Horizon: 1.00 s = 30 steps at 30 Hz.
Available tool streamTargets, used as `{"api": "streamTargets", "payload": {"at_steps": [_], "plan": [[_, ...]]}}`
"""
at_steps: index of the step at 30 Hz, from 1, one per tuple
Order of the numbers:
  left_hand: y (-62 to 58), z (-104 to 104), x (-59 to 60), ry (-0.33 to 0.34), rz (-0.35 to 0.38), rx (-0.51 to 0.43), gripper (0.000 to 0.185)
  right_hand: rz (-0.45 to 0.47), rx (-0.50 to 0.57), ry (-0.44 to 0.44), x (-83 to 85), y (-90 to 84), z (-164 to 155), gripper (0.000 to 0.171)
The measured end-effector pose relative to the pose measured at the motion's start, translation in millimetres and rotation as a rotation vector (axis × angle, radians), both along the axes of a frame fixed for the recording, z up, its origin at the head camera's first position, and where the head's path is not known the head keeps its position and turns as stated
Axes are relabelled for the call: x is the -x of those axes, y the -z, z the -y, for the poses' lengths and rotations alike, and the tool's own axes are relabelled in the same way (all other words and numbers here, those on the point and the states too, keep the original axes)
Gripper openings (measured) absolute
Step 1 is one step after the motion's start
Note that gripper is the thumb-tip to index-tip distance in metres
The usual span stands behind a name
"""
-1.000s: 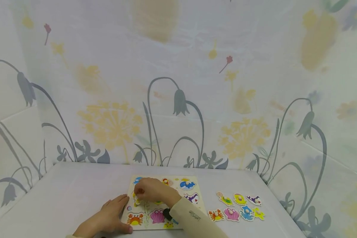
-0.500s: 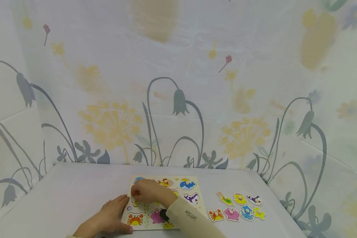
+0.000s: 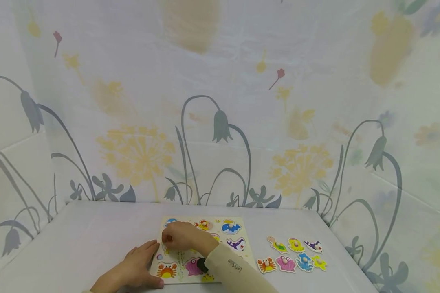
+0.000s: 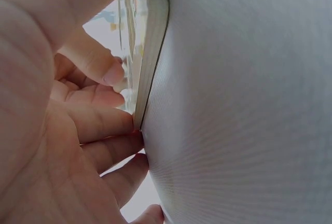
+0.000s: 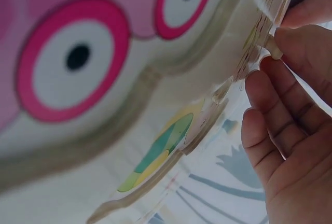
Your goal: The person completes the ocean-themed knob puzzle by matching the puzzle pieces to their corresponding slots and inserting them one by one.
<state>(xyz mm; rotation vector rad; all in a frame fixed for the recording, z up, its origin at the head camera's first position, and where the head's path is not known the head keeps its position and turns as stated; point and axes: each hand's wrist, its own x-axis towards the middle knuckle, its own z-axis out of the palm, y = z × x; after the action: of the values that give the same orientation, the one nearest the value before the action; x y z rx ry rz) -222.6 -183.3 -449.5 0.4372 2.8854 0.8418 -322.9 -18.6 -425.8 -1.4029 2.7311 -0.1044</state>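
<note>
A cream puzzle board (image 3: 248, 253) with printed sea animals lies at the front of the table. My right hand (image 3: 183, 237) reaches over its left side, pinching a small wooden knob (image 5: 273, 47) between thumb and fingers. The knob belongs to a yellow puzzle piece (image 3: 165, 249), mostly covered by the hand. Against the board's left edge rests my left hand (image 3: 139, 264); in the left wrist view its extended fingers touch the board's side (image 4: 151, 53). The printed crab (image 3: 166, 270) and pink shell (image 3: 192, 267) show below the right hand.
Right of the board lie several loose knobbed pieces, among them a turtle (image 3: 277, 245), a crab (image 3: 266, 265), a pink shell (image 3: 285, 264) and a yellow starfish (image 3: 318, 263). A blue whale piece (image 3: 231, 227) sits in the board's far right corner. Flowered cloth hangs behind.
My right hand has shifted slightly left and lower over the yellow piece, hiding more of it, then stays nearly still. The left hand keeps its place at the board's edge.
</note>
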Motion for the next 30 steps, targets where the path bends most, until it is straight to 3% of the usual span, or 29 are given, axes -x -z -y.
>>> {"api": "streamTargets", "payload": {"at_steps": [9, 18, 30], "plan": [[-0.7, -3, -0.1, -0.003, 0.003, 0.001, 0.105, 0.01, 0.048, 0.048, 2.6, -1.4, -22, 0.012], [-3.1, -4, -1.6, -0.04, 0.04, 0.024, 0.106, -0.002, 0.064, 0.078, 0.1, -6.5, -72, 0.015], [-2.7, -4, -0.8, -0.039, 0.039, 0.012, 0.106, -0.049, 0.123, 0.164, -9.1, -10.0, -142, 0.013]]}}
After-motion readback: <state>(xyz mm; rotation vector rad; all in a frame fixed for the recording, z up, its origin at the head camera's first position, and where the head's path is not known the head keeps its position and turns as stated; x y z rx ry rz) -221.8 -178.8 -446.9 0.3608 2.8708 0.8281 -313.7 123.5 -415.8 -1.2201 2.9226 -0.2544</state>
